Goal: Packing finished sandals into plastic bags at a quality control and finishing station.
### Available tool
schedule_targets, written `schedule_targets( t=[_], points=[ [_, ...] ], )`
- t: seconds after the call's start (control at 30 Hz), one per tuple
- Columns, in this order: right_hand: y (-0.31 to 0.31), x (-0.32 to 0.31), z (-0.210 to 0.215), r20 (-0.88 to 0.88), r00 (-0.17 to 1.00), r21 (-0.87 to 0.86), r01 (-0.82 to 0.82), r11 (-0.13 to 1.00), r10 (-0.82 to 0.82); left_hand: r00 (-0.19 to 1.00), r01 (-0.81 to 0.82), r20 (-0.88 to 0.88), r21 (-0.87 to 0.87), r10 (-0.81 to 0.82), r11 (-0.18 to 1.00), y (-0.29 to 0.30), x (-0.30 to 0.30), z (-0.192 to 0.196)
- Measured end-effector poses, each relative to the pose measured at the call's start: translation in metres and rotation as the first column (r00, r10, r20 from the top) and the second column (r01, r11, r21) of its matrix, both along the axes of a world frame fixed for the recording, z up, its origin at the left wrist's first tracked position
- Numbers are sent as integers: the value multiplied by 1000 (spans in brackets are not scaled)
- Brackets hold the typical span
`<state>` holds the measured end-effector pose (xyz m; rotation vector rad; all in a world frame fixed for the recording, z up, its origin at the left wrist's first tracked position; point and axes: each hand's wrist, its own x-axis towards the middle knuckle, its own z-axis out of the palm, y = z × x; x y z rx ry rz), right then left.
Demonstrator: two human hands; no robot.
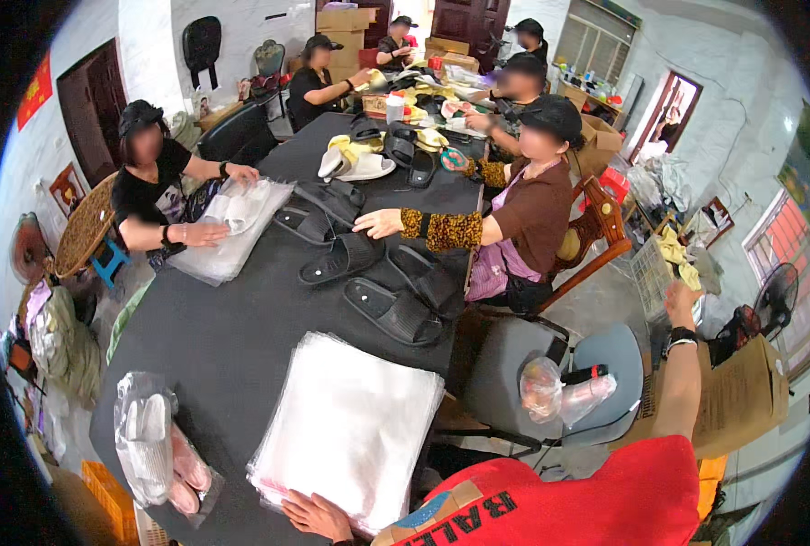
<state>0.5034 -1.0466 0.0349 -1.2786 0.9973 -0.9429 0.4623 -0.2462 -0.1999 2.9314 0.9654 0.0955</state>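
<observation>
My left hand (318, 517) lies with its fingers stretched out on the near edge of a stack of clear plastic bags (350, 414) on the black-covered table. Far out to the right, my right hand (683, 302) is raised beside yellow pieces (680, 255) at a wire crate. Its fingers are too small and unclear to show whether it grips one of them. Left of the stack, a clear bag holds a white slipper (146, 441) and pink slippers (189, 469). Black slippers (391, 309) lie beyond the stack.
A co-worker on the right (541, 200) reaches toward the black slippers; another on the left (150, 173) handles bagged slippers. More people sit around the far table end. Grey chairs (510, 364), one bearing plastic-wrapped items, stand at my right, near a large cardboard box (742, 396).
</observation>
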Motion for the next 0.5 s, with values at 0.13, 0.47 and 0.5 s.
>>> schedule_targets(
  t=[0.13,0.47,0.5],
  points=[
    [44,50,-32,-101,989,-235,-127,964,106,1000,7,-16,-110,-9,994,1,2,0],
    [477,153,-149,-967,-51,-49,-925,-377,251,1000,-5,1,-70,5,998,8,1,-19],
    [489,152,-175,-952,-207,103,-909,-404,224,999,-30,-36,-112,26,993,2,8,-11]
  ],
)
